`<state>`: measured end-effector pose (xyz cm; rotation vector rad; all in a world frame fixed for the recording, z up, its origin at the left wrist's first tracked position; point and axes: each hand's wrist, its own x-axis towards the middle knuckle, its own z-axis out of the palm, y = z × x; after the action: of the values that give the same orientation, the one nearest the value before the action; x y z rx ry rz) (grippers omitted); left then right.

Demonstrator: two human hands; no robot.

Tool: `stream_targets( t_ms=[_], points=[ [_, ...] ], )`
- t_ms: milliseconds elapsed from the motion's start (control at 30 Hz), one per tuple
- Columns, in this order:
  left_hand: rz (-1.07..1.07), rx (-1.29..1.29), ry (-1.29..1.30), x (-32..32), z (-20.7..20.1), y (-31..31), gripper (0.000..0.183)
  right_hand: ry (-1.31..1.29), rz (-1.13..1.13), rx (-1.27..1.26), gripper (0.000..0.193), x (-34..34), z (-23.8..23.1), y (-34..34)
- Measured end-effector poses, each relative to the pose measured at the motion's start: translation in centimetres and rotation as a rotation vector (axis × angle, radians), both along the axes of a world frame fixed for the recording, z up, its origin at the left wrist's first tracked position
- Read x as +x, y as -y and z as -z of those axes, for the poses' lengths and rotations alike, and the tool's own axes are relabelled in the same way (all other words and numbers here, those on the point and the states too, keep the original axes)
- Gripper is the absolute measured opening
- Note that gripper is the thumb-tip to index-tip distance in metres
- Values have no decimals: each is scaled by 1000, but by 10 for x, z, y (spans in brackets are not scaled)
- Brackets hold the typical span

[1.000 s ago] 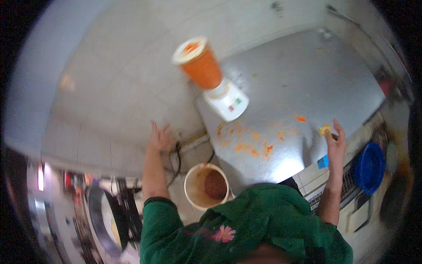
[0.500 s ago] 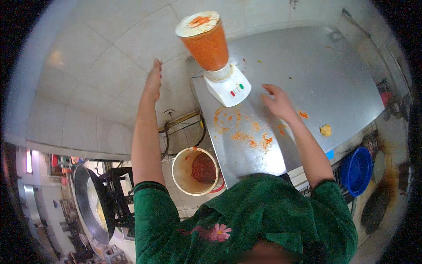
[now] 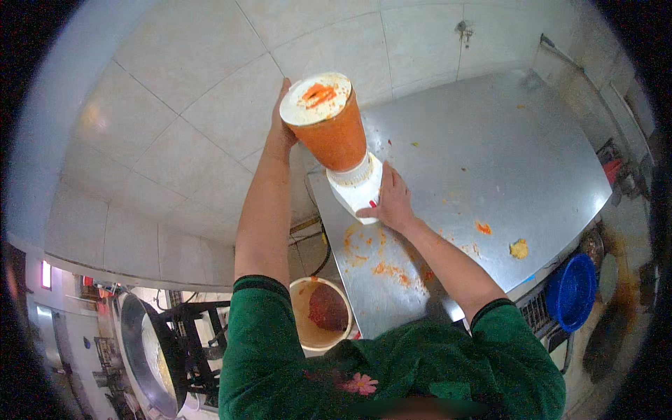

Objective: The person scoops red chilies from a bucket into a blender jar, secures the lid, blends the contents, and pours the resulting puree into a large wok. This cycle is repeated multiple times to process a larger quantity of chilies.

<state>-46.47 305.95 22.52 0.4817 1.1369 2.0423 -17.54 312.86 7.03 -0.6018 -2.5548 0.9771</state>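
A blender jar full of orange-red puree stands on its white base at the left edge of the steel table. Orange smears mark its pale lid. My left hand is against the left side of the jar, with most of its fingers hidden behind it. With the thumb across the front by the buttons and the fingers along the right side, my right hand grips the base.
Orange splashes and a yellowish lump lie on the steel table. Below its left edge stands a cream bucket with red paste inside. A blue basin is at the right, a large wok at the lower left. Tiled wall rises behind.
My left hand has come in from the left to the jar. My right hand has moved left onto the base and now covers most of the buttons. The view has shifted.
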Motion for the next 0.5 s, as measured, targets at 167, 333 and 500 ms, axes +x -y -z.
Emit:
stream_targets(
  t_ms=[167,333,500],
  points=[
    [595,355,293,-19,19,-20,68,39,31,-27,140,-1,-5,-1],
    [362,401,299,-18,32,-21,56,87,20,-42,140,-4,-8,-3],
    [-693,183,39,34,16,-7,37,59,86,-122,136,-13,2,11]
  ],
)
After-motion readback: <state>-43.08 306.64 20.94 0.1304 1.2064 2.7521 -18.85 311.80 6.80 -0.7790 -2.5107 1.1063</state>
